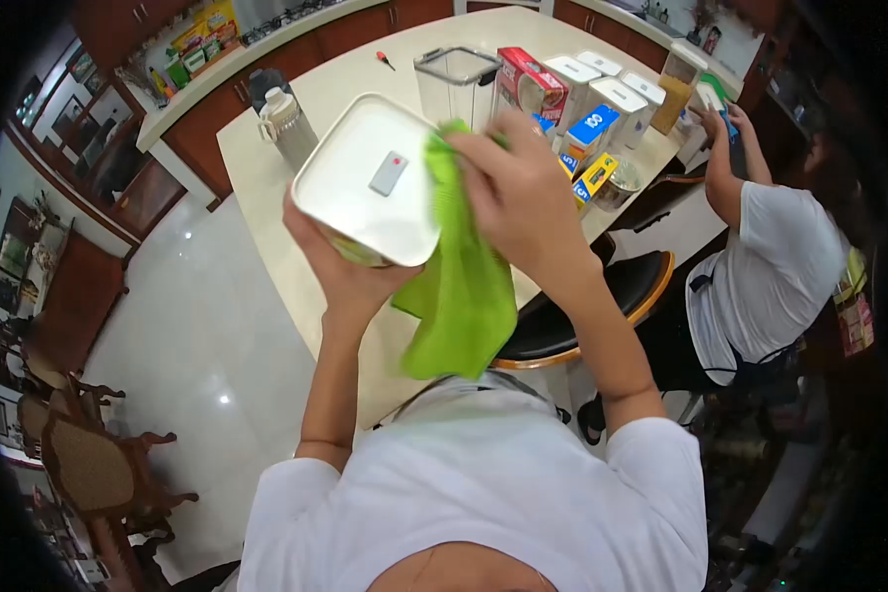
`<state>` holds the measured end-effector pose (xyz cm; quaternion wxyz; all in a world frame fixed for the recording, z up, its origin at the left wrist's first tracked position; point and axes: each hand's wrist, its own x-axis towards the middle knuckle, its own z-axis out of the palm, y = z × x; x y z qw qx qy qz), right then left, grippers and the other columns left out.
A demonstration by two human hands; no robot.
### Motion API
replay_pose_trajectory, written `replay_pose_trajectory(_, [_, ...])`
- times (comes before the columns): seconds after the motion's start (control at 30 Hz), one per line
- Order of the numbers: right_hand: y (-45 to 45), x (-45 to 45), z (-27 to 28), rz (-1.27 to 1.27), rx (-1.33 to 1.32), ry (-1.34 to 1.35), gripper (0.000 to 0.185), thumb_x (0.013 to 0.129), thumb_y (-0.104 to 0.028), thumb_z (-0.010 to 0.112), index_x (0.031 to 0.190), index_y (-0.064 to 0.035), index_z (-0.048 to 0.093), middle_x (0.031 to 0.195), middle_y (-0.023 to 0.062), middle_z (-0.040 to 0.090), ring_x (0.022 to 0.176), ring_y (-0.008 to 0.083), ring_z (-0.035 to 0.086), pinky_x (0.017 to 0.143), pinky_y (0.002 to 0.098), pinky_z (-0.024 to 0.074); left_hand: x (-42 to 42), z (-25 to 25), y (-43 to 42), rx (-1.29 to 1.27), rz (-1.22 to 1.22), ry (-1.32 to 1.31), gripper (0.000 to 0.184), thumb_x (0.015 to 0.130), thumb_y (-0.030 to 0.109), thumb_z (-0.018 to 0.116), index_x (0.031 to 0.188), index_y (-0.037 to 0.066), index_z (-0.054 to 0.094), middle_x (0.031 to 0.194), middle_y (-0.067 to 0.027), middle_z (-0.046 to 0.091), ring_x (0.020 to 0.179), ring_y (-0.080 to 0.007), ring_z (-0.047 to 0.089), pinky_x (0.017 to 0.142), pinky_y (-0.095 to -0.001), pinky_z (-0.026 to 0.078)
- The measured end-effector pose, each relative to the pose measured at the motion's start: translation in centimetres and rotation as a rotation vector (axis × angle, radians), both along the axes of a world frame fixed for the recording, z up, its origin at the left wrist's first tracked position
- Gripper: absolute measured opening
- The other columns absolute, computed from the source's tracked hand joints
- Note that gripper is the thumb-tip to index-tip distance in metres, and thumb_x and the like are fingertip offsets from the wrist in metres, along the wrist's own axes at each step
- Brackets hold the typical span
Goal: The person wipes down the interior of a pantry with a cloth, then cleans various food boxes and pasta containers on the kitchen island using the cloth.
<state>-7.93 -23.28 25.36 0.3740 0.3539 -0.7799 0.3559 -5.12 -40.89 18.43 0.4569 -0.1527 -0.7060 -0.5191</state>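
Observation:
A white-lidded storage container (350,197) is raised above the counter, its lid tilted toward me. My left hand (345,281) is wrapped around its lower side, the fingers partly hidden behind it. On the lid is a grey latch with a red dot. My right hand (523,197) pinches a bright green cloth (464,306) against the lid's right edge, and the rest of the cloth hangs down. Behind my right hand stands a clear container (449,84) with a grey rim.
Red (533,84) and blue boxes (592,128) stand beside several white-lidded containers (617,96) on the counter (266,168). A beige jug (288,128) is at left. A co-worker (775,266) at right holds a green-lidded item. A black chair (572,306) sits close to the counter.

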Motion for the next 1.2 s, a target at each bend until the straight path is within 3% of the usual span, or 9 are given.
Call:
replay_pose_trajectory(0.07, [0.8, 0.0, -1.7, 0.013, -0.075, -0.182, 0.019, 0.081, -0.006, 0.055, 0.1, -0.0045, 0.06, 0.092, 0.0108, 0.054, 0.086, 0.0283, 0.055, 0.071, 0.035, 0.0451, -0.6, 0.9, -0.9, 0.068, 0.063, 0.056, 0.119, 0.045, 0.014, 0.086, 0.135, 0.003, 0.009, 0.128, -0.0154, 0.032, 0.116, -0.0257, 0.04, 0.098, -0.0367, 0.036])
replay_pose_trajectory(0.13, [0.1, -0.4, -4.1, 0.41, -0.838, -0.694, 0.026, 0.087, -0.012, 0.051, 0.112, -0.0049, 0.057, 0.111, 0.0121, 0.056, 0.105, 0.0285, 0.052, 0.087, 0.0373, 0.0423, 0.0, 3.6, -1.9, 0.165, 0.14, 0.068, 0.106, 0.053, 0.007, 0.08, 0.135, 0.002, 0.013, 0.13, -0.0163, 0.035, 0.114, -0.0254, 0.043, 0.097, -0.0362, 0.038])
replay_pose_trajectory(0.27, [-6.9, 0.9, -3.7, 0.298, 0.022, 0.146, 0.048, 0.087, -0.019, 0.051, 0.132, -0.0058, 0.042, 0.133, 0.0167, 0.043, 0.124, 0.035, 0.037, 0.105, 0.0461, 0.0247, -0.3, 7.0, -3.1, 0.41, -0.076, 0.141, 0.069, 0.07, 0.005, 0.066, 0.129, -0.001, 0.03, 0.12, -0.0146, 0.045, 0.109, -0.0221, 0.049, 0.094, -0.0342, 0.042])
replay_pose_trajectory(0.5, [-9.1, -2.1, 2.2, 0.62, -0.252, 0.033, 0.058, 0.079, -0.021, 0.056, 0.132, -0.0048, 0.04, 0.141, 0.0168, 0.032, 0.123, 0.0371, 0.037, 0.103, 0.0531, 0.0221, 1.2, 6.4, -4.6, 0.607, -0.29, 0.06, 0.055, 0.077, 0.025, 0.057, 0.124, 0.0, 0.041, 0.116, -0.0131, 0.052, 0.107, -0.0242, 0.053, 0.094, -0.0364, 0.044])
replay_pose_trajectory(0.7, [-10.1, 2.8, 0.3, 0.678, 0.552, 0.382, 0.064, 0.074, -0.018, 0.058, 0.134, -0.008, 0.038, 0.14, 0.0046, 0.037, 0.117, 0.0217, 0.048, 0.098, 0.037, 0.0357, 1.8, 2.7, -10.3, 0.787, -0.358, 0.037, 0.071, 0.081, 0.059, 0.051, 0.125, 0.004, 0.045, 0.116, -0.0104, 0.055, 0.111, -0.0251, 0.051, 0.098, -0.0395, 0.039])
replay_pose_trajectory(0.87, [-11.5, -0.7, 7.4, 0.695, 0.456, 0.644, 0.065, 0.072, -0.013, 0.054, 0.135, -0.0075, 0.037, 0.144, 0.0048, 0.031, 0.125, 0.0225, 0.04, 0.1, 0.0349, 0.0335, 2.1, 5.3, -5.5, 0.808, -0.627, 0.064, 0.059, 0.079, 0.043, 0.046, 0.127, 0.009, 0.042, 0.12, -0.0108, 0.052, 0.108, -0.024, 0.053, 0.089, -0.0381, 0.046])
replay_pose_trajectory(0.97, [-11.7, -1.7, 6.4, 0.652, 0.168, 0.509, 0.063, 0.08, -0.015, 0.051, 0.138, -0.0041, 0.029, 0.145, 0.0111, 0.026, 0.131, 0.0258, 0.031, 0.106, 0.0349, 0.0246, 1.8, 3.7, -6.5, 0.846, -0.742, 0.104, 0.062, 0.077, 0.043, 0.048, 0.128, 0.008, 0.041, 0.119, -0.0114, 0.053, 0.107, -0.0253, 0.053, 0.089, -0.0388, 0.046])
replay_pose_trajectory(1.1, [-8.4, -1.3, -2.3, 0.968, -0.129, -0.74, 0.068, 0.091, -0.034, 0.045, 0.141, 0.0007, 0.015, 0.143, 0.0224, 0.024, 0.135, 0.0296, 0.019, 0.109, 0.0351, 0.0159, 1.7, 3.6, -8.2, 0.871, -0.946, 0.091, 0.072, 0.072, 0.045, 0.055, 0.129, 0.004, 0.039, 0.119, -0.0174, 0.05, 0.105, -0.0326, 0.053, 0.085, -0.0444, 0.048])
replay_pose_trajectory(1.2, [-5.4, 2.9, -6.1, 0.931, -0.159, -0.683, 0.07, 0.09, -0.03, 0.049, 0.14, 0.0029, 0.013, 0.14, 0.0197, 0.029, 0.132, 0.0267, 0.025, 0.108, 0.0331, 0.0194, 1.7, 4.5, -7.4, 0.785, -1.228, 0.026, 0.081, 0.069, 0.048, 0.058, 0.131, 0.002, 0.036, 0.124, -0.0221, 0.045, 0.106, -0.0387, 0.051, 0.084, -0.047, 0.048])
